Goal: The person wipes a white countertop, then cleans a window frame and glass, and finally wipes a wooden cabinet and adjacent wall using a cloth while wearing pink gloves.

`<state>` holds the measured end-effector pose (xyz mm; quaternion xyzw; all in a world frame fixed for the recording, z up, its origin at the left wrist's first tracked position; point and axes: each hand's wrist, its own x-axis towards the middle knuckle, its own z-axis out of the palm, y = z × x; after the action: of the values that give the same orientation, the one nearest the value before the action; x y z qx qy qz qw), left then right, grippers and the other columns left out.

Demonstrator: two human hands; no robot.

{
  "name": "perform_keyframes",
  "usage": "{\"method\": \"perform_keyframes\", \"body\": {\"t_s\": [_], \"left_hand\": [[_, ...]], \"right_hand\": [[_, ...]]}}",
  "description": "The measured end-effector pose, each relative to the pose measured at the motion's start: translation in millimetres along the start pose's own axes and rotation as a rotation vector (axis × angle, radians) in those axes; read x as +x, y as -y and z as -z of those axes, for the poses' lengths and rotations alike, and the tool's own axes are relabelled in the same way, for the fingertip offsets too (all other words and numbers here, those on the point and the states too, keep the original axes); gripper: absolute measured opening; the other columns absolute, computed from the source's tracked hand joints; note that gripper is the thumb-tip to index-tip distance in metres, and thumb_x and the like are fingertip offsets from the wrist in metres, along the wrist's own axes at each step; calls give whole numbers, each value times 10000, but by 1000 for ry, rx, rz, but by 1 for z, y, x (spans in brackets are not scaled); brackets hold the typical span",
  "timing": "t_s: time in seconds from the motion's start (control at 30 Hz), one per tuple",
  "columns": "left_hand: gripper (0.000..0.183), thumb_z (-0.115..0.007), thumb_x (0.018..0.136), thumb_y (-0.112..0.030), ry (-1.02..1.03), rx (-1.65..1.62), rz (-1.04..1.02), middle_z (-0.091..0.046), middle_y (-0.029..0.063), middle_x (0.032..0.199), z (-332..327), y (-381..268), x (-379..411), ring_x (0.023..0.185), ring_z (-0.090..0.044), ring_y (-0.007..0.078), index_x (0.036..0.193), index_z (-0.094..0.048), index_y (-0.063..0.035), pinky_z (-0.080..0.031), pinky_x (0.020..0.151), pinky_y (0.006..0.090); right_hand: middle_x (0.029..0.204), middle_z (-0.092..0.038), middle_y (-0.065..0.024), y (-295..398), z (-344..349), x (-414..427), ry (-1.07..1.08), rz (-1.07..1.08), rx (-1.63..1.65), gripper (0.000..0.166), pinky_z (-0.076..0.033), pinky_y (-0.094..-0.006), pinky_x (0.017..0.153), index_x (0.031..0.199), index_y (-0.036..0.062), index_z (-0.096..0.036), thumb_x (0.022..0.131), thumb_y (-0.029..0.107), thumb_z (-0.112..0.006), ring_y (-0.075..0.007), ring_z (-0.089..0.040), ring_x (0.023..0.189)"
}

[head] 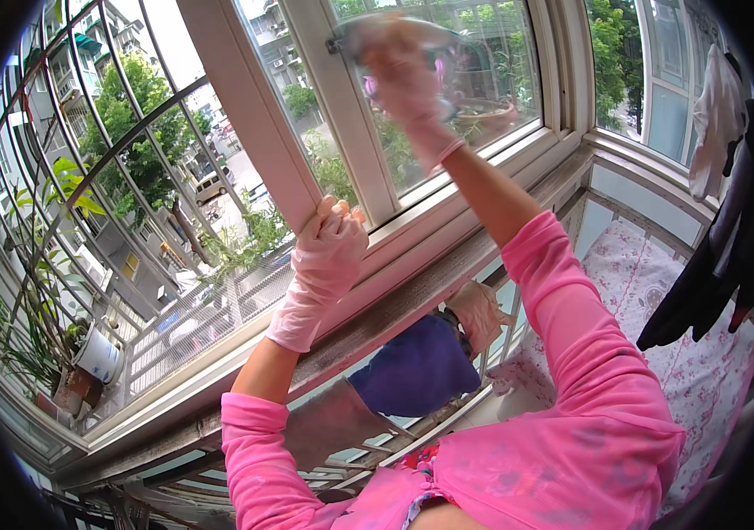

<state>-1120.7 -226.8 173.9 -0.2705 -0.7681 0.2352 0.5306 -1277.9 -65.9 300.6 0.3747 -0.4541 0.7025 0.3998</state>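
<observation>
My left hand [330, 255], in a thin translucent glove, grips the lower part of a pale sliding-window stile [254, 126], its fingertips curled around the edge. Higher up and to the right, my right hand [410, 86] is gloved too and blurred by motion. It holds a blurred greyish cloth [440, 33] against or very near the window pane [496, 73]; the fingers are hard to make out. Another stile [344, 112] with a small dark latch [332, 46] stands between my hands. Plants and a pot show through the glass.
A worn ledge [417, 291] runs below the window track. Beneath hang a blue-purple cloth [420, 368] and a beige cloth [476, 315]. Dark garments [708, 271] hang at the right above a floral cover [675, 371]. Metal bars [119, 139] and potted plants [99, 354] are outside, left.
</observation>
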Motion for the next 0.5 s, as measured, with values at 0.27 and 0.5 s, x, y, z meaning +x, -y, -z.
{"method": "perform_keyframes", "body": {"t_s": [0.27,0.5], "left_hand": [[188,-627,777,-93,66,11,-22,-646,34,840,12,-1,4,920,-667,234,955,-680,-64,-448,1024,422],[216,-632,785,-62,128,66,71,-624,-2,859,9,-7,-4,972,-648,212,987,-663,-131,-439,979,405]], "right_hand": [[1406,-540,-27,38,-27,81,307,1144,-803,395,-392,-421,1125,1342,260,-566,970,384,-519,-255,-517,1302],[1368,-486,-189,-4,102,144,-63,312,-753,444,-383,-442,1048,1300,74,-536,1013,399,-440,-355,-483,1255]]}}
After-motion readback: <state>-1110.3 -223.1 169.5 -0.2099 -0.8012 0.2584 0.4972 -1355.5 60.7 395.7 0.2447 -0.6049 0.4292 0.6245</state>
